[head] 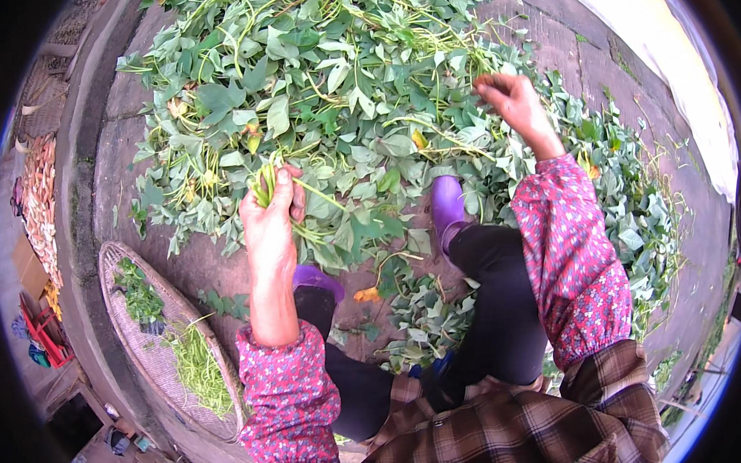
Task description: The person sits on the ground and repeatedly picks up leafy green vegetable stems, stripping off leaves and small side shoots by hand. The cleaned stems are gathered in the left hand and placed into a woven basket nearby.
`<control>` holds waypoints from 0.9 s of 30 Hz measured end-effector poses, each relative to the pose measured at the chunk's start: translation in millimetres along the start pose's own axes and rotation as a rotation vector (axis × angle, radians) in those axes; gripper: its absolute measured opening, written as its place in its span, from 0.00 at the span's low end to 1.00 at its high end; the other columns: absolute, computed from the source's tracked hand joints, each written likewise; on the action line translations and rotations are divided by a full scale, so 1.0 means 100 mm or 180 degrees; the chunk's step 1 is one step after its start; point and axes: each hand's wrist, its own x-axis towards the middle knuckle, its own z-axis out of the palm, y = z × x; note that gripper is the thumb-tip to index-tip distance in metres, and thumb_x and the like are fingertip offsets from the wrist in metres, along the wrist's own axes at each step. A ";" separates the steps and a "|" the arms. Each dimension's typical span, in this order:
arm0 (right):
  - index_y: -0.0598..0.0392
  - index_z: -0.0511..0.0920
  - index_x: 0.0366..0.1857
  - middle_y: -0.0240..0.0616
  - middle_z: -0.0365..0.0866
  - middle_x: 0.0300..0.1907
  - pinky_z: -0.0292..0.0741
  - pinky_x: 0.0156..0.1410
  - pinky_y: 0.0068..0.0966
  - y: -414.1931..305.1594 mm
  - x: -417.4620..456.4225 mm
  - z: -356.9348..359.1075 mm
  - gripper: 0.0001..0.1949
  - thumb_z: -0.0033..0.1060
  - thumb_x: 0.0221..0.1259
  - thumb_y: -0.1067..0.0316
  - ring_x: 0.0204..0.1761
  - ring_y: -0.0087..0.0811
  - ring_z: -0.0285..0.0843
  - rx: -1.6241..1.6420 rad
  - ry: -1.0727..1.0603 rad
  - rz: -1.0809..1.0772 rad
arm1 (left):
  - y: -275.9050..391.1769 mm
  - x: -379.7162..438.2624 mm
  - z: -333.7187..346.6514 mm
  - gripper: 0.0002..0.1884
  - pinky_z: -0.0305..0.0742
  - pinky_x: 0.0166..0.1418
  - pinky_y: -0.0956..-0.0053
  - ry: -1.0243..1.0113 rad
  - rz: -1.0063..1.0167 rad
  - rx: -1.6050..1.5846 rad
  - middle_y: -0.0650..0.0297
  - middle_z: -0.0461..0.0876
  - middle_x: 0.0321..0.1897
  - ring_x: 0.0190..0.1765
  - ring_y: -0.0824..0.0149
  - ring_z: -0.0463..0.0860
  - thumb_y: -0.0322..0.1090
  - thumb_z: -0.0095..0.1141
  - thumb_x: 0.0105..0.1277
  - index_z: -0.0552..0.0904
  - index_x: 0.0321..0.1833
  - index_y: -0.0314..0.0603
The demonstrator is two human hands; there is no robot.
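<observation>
My left hand (271, 201) is closed round a bunch of green leaf stems (266, 183), with some leaves trailing to the right below the fingers. Over the right part of the big heap of leafy vines (347, 79) is my right hand (510, 98), thumb and forefinger brought close together. Whether anything thin is between those fingertips cannot be told. The heap's leaves are green with a few yellow ones, and it spreads over the paved ground in front of my purple boots. A smaller pile of leaves (425, 318) lies between my legs.
A shallow woven basket (218, 353) at the lower left holds plucked green stems (198, 366) and a bunch of dark leafy greens (141, 294). Beyond a raised concrete edge (78, 180) are a heap of corn cobs (41, 200) and a red stool-like object (47, 338). A white sheet (658, 50) lies upper right.
</observation>
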 end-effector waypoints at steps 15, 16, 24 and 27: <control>0.57 0.81 0.34 0.48 0.80 0.29 0.75 0.42 0.34 1.69 -0.29 0.44 0.11 0.63 0.44 0.70 0.35 0.46 0.79 -0.1400 -0.0897 -0.0515 | -0.13 -0.01 -0.07 0.10 0.54 0.22 0.84 0.0264 -0.0129 0.0550 0.71 0.68 0.16 0.19 0.79 0.63 0.38 0.52 0.66 0.77 0.33 0.39; 0.56 0.82 0.34 0.48 0.80 0.29 0.75 0.42 0.33 1.47 -0.28 0.25 0.11 0.64 0.43 0.70 0.35 0.44 0.79 -0.1498 -0.0987 -0.0468 | -0.14 0.00 -0.09 0.10 0.54 0.22 0.84 0.0241 -0.0071 0.0543 0.71 0.68 0.16 0.19 0.80 0.63 0.38 0.52 0.66 0.77 0.33 0.39; 0.47 0.79 0.43 0.40 0.78 0.44 0.74 0.47 0.35 0.54 -0.50 -2.16 0.14 0.57 0.49 0.72 0.46 0.43 0.75 -0.4215 0.0814 -0.0748 | -0.17 0.06 -0.22 0.08 0.55 0.21 0.84 0.0126 -0.0055 0.0036 0.73 0.66 0.16 0.19 0.80 0.61 0.37 0.51 0.66 0.76 0.36 0.38; 0.50 0.76 0.49 0.46 0.75 0.49 0.70 0.53 0.39 0.30 -0.89 -2.60 0.18 0.58 0.50 0.71 0.51 0.46 0.72 -0.4513 0.1623 0.0214 | -0.13 -0.02 -0.22 0.09 0.55 0.22 0.84 0.0164 -0.0155 -0.0186 0.71 0.66 0.17 0.19 0.78 0.61 0.37 0.51 0.66 0.75 0.38 0.38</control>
